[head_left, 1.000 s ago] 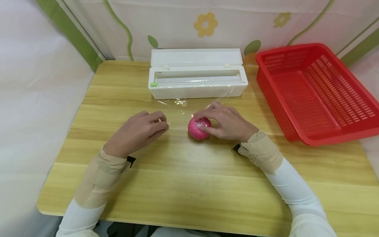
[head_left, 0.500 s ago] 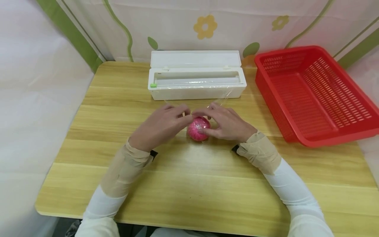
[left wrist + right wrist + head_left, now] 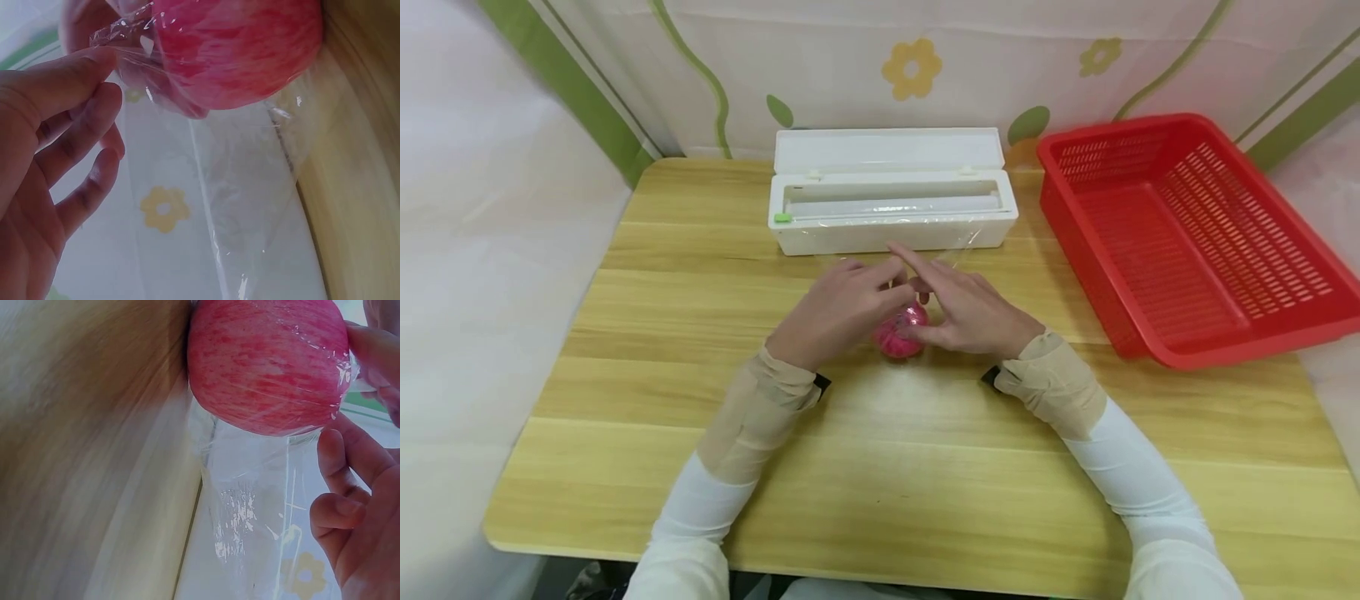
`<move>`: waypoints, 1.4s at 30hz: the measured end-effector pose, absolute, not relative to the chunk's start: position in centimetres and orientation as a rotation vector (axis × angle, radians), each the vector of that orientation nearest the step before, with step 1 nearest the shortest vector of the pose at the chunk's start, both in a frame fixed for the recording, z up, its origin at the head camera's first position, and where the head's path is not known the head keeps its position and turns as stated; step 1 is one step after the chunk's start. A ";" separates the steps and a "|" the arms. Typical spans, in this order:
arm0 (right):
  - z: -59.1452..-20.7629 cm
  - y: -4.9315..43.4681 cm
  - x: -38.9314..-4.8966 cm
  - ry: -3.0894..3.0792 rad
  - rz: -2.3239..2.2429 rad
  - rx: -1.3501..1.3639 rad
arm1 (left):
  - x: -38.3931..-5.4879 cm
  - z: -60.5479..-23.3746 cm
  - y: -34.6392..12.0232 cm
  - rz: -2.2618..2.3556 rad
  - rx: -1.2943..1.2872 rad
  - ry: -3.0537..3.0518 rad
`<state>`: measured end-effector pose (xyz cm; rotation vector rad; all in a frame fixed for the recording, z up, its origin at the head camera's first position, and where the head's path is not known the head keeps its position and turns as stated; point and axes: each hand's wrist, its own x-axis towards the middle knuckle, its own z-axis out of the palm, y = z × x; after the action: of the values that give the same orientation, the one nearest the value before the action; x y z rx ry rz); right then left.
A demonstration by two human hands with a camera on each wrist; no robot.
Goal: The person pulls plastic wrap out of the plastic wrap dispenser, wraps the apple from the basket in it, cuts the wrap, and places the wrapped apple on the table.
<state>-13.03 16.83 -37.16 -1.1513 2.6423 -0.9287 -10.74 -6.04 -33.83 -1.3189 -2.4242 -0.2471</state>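
A red apple (image 3: 895, 344) with cling film (image 3: 234, 515) over it sits on the table between my hands. My left hand (image 3: 842, 312) pinches a gathered bit of the film between thumb and index finger beside the apple, as the left wrist view shows. With its thumb on the near side and fingers on the far side, my right hand (image 3: 977, 315) holds the apple; its index finger is stretched out past the left hand's fingers. From the apple the film runs back to a white dispenser (image 3: 895, 237). The hands partly hide the apple in the head view.
The dispenser's lid (image 3: 887, 150) stands raised at the back, with a film roll (image 3: 895, 206) inside and a green slider (image 3: 782, 217) at its left end. A red plastic basket (image 3: 1138, 325) is at the right. A patterned curtain (image 3: 835, 50) hangs behind the wooden table (image 3: 880, 517).
My left hand has moved right to the apple and now meets the right hand there. The right index finger has lifted and straightened while the thumb stays on the apple.
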 end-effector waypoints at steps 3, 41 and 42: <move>-37.0 16.9 -13.0 2.641 -0.928 -1.139 | -10.9 -34.1 -5.7 -0.261 -1.309 -2.429; -37.2 16.7 -12.7 2.640 -0.946 -1.169 | -10.4 -35.3 -6.9 -0.507 -1.392 -2.428; -37.2 16.7 -12.7 2.641 -0.944 -1.159 | -10.1 -35.4 -7.0 -0.471 -1.418 -2.439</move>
<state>-12.70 16.68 -37.18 -1.1587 2.6408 -0.9438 -10.09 -7.01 -35.39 -1.4182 -2.4386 -0.4714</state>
